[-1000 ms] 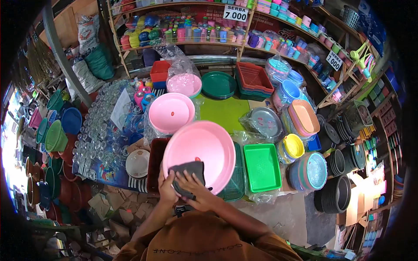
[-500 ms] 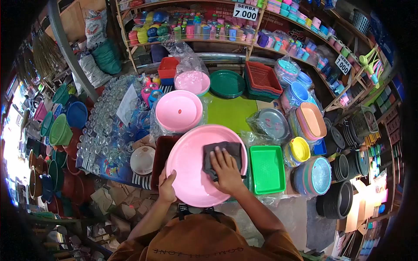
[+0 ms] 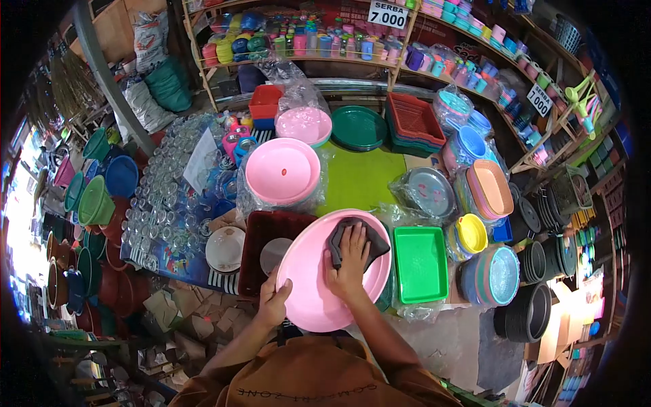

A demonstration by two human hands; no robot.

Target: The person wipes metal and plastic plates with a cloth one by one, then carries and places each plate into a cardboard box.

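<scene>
A large round pink basin [image 3: 315,298] is held tilted in front of my body. My left hand [image 3: 273,302] grips its left rim, thumb on the inner side and fingers behind. Against the inside of the basin, toward the upper right, my right hand [image 3: 351,261] presses a dark grey cloth [image 3: 373,249] with its fingers laid over it. Part of the cloth is hidden under that hand. Just left of the basin sits a dark brown rectangular tub [image 3: 252,254] with a pale round thing in it.
Bright green trays [image 3: 420,264] lie right of the basin, near yellow bowls [image 3: 472,233]. Stacked pink basins [image 3: 283,169] stand behind. Many glass jars [image 3: 166,197] cover the left of the table. A white bowl [image 3: 225,249] stands near its front edge. Shelves of plasticware [image 3: 305,46] line the back.
The pink basin has shifted right and tilted more, uncovering more of the brown tub. My left hand has moved right with it. The cloth under my right hand has shifted slightly right.
</scene>
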